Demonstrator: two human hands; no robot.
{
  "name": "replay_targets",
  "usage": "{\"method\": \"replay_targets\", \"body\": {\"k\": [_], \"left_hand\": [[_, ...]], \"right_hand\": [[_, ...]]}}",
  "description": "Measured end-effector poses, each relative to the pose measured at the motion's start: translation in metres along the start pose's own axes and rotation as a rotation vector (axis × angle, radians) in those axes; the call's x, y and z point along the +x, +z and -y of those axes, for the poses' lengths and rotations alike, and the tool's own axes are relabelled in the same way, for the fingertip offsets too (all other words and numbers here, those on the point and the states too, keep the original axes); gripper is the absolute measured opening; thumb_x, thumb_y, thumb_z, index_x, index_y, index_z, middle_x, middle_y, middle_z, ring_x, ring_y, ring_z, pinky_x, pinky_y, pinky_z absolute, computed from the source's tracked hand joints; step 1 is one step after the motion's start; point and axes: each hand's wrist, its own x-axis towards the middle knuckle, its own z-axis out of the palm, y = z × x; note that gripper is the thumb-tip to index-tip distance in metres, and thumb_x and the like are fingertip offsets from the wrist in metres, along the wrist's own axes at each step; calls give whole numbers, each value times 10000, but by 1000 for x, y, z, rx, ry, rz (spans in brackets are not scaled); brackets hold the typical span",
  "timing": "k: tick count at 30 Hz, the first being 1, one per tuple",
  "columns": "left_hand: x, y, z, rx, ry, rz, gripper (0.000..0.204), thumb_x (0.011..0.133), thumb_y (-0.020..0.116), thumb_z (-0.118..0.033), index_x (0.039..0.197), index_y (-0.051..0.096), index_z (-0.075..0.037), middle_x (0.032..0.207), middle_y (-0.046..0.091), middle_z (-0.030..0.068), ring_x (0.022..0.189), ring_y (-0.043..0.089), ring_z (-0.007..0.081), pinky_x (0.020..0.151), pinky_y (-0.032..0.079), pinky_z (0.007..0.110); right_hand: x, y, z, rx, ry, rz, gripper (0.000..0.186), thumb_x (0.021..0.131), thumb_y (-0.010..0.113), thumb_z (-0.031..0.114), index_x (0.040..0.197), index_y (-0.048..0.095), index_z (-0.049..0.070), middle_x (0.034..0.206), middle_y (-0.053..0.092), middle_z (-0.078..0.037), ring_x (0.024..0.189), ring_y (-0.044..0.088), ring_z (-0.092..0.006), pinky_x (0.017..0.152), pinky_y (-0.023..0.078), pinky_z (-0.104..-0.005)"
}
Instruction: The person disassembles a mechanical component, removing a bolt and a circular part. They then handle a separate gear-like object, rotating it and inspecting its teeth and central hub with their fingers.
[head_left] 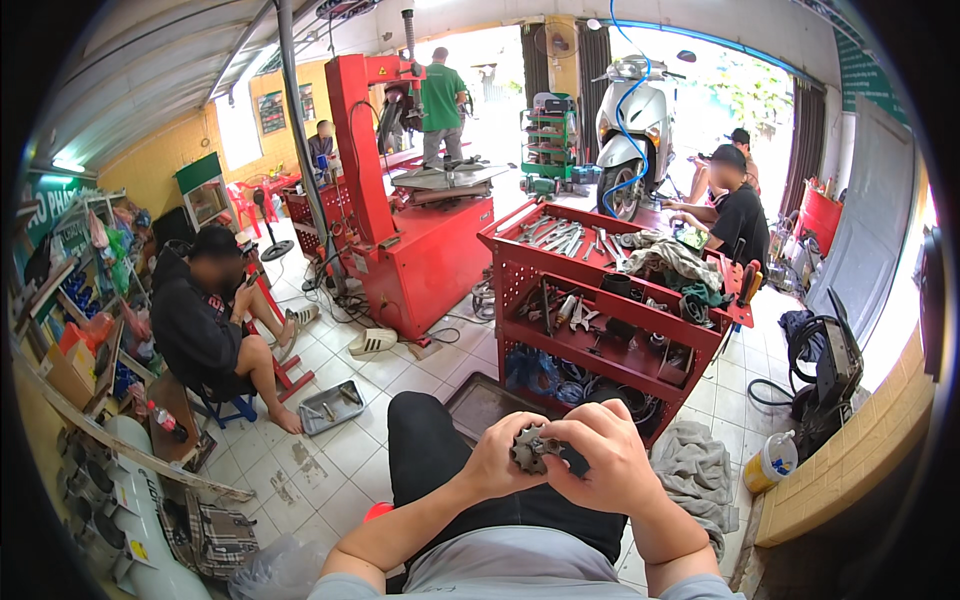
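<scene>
Above my lap, my left hand (490, 457) is closed around a small dark metal sprocket (527, 451) with teeth along its rim. My right hand (607, 462) meets it from the other side, thumb and fingers pinched at the sprocket's centre. A small metal piece seems to sit there, but the fingers partly hide it. Beyond my hands, a dark shallow tray (480, 405) lies on the tiled floor.
Ahead stands a red tool cart (610, 345) with wrenches and rags on top. A red tyre machine (420, 265) is behind it to the left. One person (205, 320) sits at left, another (740, 220) at right near a scooter (625, 130). Grey cloth (695, 480) lies at right.
</scene>
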Motion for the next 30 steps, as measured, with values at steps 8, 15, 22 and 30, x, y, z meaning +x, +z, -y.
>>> {"method": "replay_targets", "body": {"k": [8, 15, 22, 30], "left_hand": [[1, -3, -6, -27, -11, 25, 508, 653, 870, -207, 1053, 602, -45, 960, 652, 104, 849, 642, 248, 778, 515, 347], [-1, 0, -3, -57, -72, 18, 502, 655, 869, -198, 1052, 602, -45, 961, 652, 105, 848, 641, 253, 775, 516, 348], [0, -4, -7, -18, -24, 28, 496, 667, 863, -208, 1054, 602, -40, 984, 652, 121, 865, 647, 284, 789, 520, 367], [0, -1, -3, -11, 20, -8, 529, 636, 884, -201, 1055, 607, -37, 890, 658, 87, 771, 639, 173, 719, 513, 309]], "right_hand": [[-5, -2, -3, -60, 30, 57, 316, 683, 825, 247, 899, 648, 102, 786, 606, -11, 710, 573, -207, 708, 393, -351], [2, -1, 5, -8, 40, -2, 306, 679, 823, 245, 875, 638, 101, 784, 598, -16, 702, 560, -204, 708, 385, -348], [-5, 2, -2, -77, -6, 31, 262, 697, 792, 218, 872, 635, 104, 779, 594, -23, 696, 558, -206, 709, 378, -346], [-1, -1, 5, -36, 62, 4, 266, 699, 799, 218, 877, 640, 98, 771, 604, -23, 661, 550, -205, 719, 372, -342]]}}
